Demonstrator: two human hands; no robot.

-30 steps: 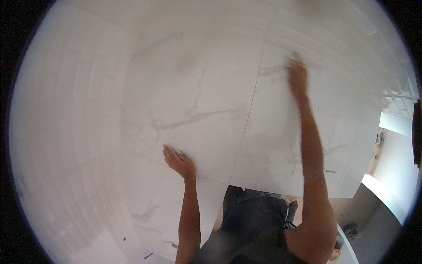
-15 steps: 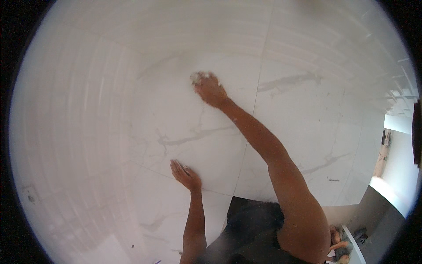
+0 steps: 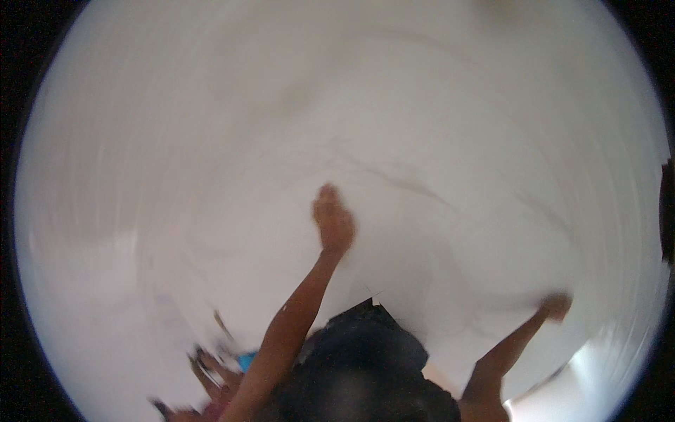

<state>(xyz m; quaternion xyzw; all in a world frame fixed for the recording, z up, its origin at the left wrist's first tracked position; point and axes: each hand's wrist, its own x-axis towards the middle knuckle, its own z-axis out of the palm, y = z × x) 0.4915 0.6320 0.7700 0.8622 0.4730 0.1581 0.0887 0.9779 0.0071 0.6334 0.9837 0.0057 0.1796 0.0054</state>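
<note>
The whole picture is smeared by motion. My left hand (image 3: 333, 224) is raised against a white, grey-veined tiled wall (image 3: 436, 141) near the middle of the view; it looks flat on the surface with nothing in it. My right hand (image 3: 555, 307) is low on the right, also at the wall, near the tile's lower edge. It is too blurred to tell whether it holds anything. My dark trousers (image 3: 365, 352) show below, between the two arms.
At the lower left lie several blurred small things, among them a blue one (image 3: 246, 361) and reddish shapes (image 3: 211, 380). A bright patch (image 3: 598, 373) shows at the lower right. A dark edge (image 3: 668, 211) sits at the far right rim.
My right hand has swept from high on the wall down to the lower right. The left hand sits higher and nearer the centre. The view itself has swung and blurred.
</note>
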